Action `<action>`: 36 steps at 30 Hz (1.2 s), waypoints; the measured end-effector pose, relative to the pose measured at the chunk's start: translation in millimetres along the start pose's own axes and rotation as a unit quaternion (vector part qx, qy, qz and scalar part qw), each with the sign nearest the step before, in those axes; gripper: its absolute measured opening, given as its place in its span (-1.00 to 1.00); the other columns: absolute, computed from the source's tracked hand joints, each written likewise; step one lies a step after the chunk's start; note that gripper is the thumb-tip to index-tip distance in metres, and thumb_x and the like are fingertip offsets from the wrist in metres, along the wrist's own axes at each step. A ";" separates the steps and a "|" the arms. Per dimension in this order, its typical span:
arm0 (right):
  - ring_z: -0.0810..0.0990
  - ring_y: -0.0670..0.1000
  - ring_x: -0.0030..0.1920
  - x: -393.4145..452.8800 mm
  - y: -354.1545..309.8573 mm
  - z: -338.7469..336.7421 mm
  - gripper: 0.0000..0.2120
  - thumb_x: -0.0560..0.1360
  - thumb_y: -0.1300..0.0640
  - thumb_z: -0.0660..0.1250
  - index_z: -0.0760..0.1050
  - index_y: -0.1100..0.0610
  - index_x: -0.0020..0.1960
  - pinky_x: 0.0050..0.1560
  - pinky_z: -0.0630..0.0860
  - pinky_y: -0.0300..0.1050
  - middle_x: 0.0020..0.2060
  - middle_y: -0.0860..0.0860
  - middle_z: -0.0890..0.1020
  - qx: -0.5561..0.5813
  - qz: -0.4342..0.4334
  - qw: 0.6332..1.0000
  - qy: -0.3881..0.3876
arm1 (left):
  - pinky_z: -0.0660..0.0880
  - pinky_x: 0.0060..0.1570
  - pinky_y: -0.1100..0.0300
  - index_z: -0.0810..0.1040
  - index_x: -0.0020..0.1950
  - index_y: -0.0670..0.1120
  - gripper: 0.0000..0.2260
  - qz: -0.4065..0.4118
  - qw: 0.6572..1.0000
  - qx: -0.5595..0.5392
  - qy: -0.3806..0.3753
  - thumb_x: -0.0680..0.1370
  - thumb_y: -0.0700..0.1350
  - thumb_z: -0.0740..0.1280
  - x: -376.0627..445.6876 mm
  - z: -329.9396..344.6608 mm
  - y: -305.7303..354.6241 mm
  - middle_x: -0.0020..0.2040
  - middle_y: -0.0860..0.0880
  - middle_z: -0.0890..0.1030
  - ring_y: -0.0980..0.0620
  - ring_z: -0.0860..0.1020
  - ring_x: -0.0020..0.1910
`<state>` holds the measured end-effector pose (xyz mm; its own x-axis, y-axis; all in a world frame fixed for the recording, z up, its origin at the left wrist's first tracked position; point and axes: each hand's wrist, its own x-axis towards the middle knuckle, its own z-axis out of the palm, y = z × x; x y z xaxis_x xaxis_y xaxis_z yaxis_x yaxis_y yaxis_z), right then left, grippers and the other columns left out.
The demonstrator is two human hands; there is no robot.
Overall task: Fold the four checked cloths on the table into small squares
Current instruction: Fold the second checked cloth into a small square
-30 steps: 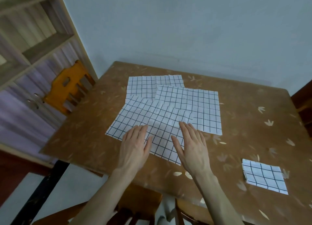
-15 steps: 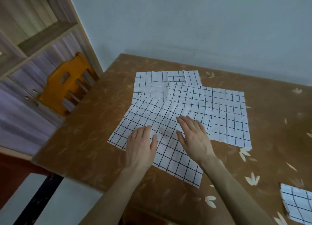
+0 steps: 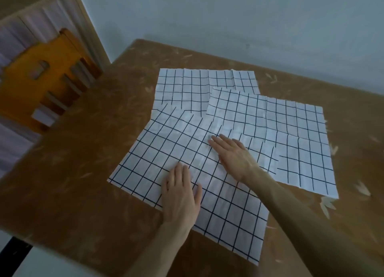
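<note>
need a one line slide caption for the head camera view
Both hands, left and right, rest flat on the nearest of three overlapping unfolded checked cloths on a brown table.

Brown table [image 3: 72, 204]: three unfolded checked cloths, overlapping. Nearest cloth [image 3: 166, 152] on top; my left hand [image 3: 179, 195] and right hand [image 3: 232, 155] lie flat on it, fingers spread. Right cloth [image 3: 301, 141], far cloth [image 3: 187, 87]. Orange chair [image 3: 41, 73] at left.

Dim, flat, bluish light with only faint shadows and no glare. The whole picture is smeared with blur, worst at the chair [image 3: 47, 77]; wide-angle bending curves the tabletop [image 3: 83, 172] edges.
</note>
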<state>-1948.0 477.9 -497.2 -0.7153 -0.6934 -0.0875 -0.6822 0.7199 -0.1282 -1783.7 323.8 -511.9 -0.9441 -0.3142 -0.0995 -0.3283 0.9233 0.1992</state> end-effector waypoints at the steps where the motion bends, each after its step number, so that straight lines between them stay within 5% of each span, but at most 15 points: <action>1: -0.03 0.04 0.67 3.9 3.6 2.9 -0.33 0.69 0.24 0.15 -0.05 -0.03 0.69 0.62 -0.08 0.04 0.68 -0.08 0.03 -0.002 -0.007 1.000 -0.005 | 0.20 0.55 -0.14 0.17 0.65 -0.11 -0.35 0.001 1.000 0.005 -0.005 0.67 0.26 -0.04 -0.7 6.7 -1.9 0.64 -0.12 0.21 -0.11 0.17 0.62; 6: -0.14 0.04 0.67 16.1 14.8 6.6 -0.27 0.66 0.34 0.10 -0.11 -0.08 0.69 0.62 -0.16 0.08 0.68 -0.10 -0.07 -0.026 -0.049 0.998 -0.023 | 0.19 0.56 -0.17 0.08 0.67 -0.07 -0.32 0.014 1.000 -0.013 0.003 0.67 0.31 -0.13 -4.6 24.4 -13.4 0.67 -0.09 0.11 -0.10 0.10 0.64; 9: 0.05 0.09 0.66 17.8 21.1 14.5 -0.44 0.70 0.21 0.16 0.15 -0.04 0.66 0.62 -0.12 0.13 0.65 -0.03 0.16 -0.024 -0.070 0.997 0.008 | 0.19 0.57 -0.16 0.07 0.67 -0.03 -0.36 0.029 0.999 -0.018 0.006 0.68 0.29 -0.11 -5.5 26.7 -20.3 0.67 -0.06 0.11 -0.08 0.09 0.64; 12: 0.39 0.15 0.53 18.1 26.1 20.9 -0.62 0.62 0.18 0.35 0.52 0.04 0.42 0.58 0.14 0.19 0.48 0.03 0.50 -0.043 -0.098 0.990 0.089 | 0.21 0.55 -0.10 0.20 0.63 -0.02 -0.44 0.046 0.998 -0.022 0.024 0.70 0.23 -0.01 -5.6 22.2 -25.4 0.63 -0.05 0.24 -0.06 0.20 0.61; 16: 0.57 0.15 0.34 15.7 27.3 15.4 -0.83 0.54 0.15 0.43 0.67 0.09 0.12 0.51 0.29 0.22 0.24 0.03 0.66 -0.059 -0.129 0.977 0.160 | 0.31 0.50 -0.01 0.42 0.52 -0.02 -0.61 0.062 0.995 -0.061 0.052 0.69 0.01 0.21 -5.7 16.6 -30.8 0.53 -0.01 0.42 -0.01 0.33 0.53; 22: 0.58 0.13 0.29 -2.4 29.2 -12.1 -0.92 0.57 0.14 0.34 0.60 0.10 0.00 0.55 0.22 0.19 0.04 0.02 0.67 -0.074 -0.148 0.968 0.190 | 0.60 0.10 0.07 0.59 0.33 -0.08 -0.72 0.053 0.988 -0.106 0.095 0.62 -0.13 0.33 -4.7 -10.7 -38.5 0.25 0.01 0.55 0.03 0.53 0.20; 25: 0.60 0.13 0.09 -17.3 31.8 -28.1 -0.94 0.52 0.18 0.40 0.54 0.10 -0.02 0.52 0.28 0.16 -0.09 0.01 0.62 -0.075 -0.144 0.967 0.195 | 0.58 -0.13 0.12 0.61 0.27 -0.06 -0.78 0.058 0.986 -0.106 0.115 0.63 -0.16 0.34 -5.9 -29.2 -46.2 0.10 0.01 0.56 0.02 0.54 0.01; 28: 0.57 0.12 -0.10 -35.4 29.9 -47.4 -0.82 0.47 0.21 0.50 0.51 0.12 -0.03 0.24 0.46 0.04 -0.16 0.02 0.57 -0.038 -0.143 0.970 0.195 | 0.54 -0.09 0.18 0.64 0.24 -0.06 -0.81 0.071 0.983 -0.111 0.128 0.65 -0.16 0.33 -7.8 -51.7 -49.5 0.03 0.03 0.65 0.02 0.59 -0.02; 32: 0.55 0.06 -0.21 -63.1 29.2 -72.9 -0.80 0.47 0.14 0.54 0.52 0.10 -0.02 -0.07 0.45 -0.09 -0.18 -0.03 0.56 0.019 -0.140 0.977 0.160 | 0.43 -0.15 0.25 0.69 0.20 -0.07 -0.83 0.084 0.981 -0.115 0.131 0.63 -0.18 0.38 -11.3 -88.8 -47.2 -0.03 0.01 0.71 0.02 0.62 -0.09; 36: 0.53 -0.01 -0.34 -93.3 29.1 -98.1 -0.85 0.50 0.07 0.54 0.59 0.07 -0.04 -0.29 0.48 -0.12 -0.24 -0.07 0.58 0.065 -0.125 0.983 0.118 | 0.62 -0.14 0.04 0.70 0.19 -0.09 -0.82 0.134 0.975 -0.126 0.123 0.62 -0.22 0.40 -13.6 -119.6 -44.9 -0.02 -0.03 0.73 -0.05 0.66 -0.11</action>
<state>-1916.0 566.7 -395.8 -0.5535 -0.8106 0.1915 -0.8268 0.5070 -0.2436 -1759.6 260.2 -402.9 -0.9654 -0.1414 0.2193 -0.0368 0.9059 0.4219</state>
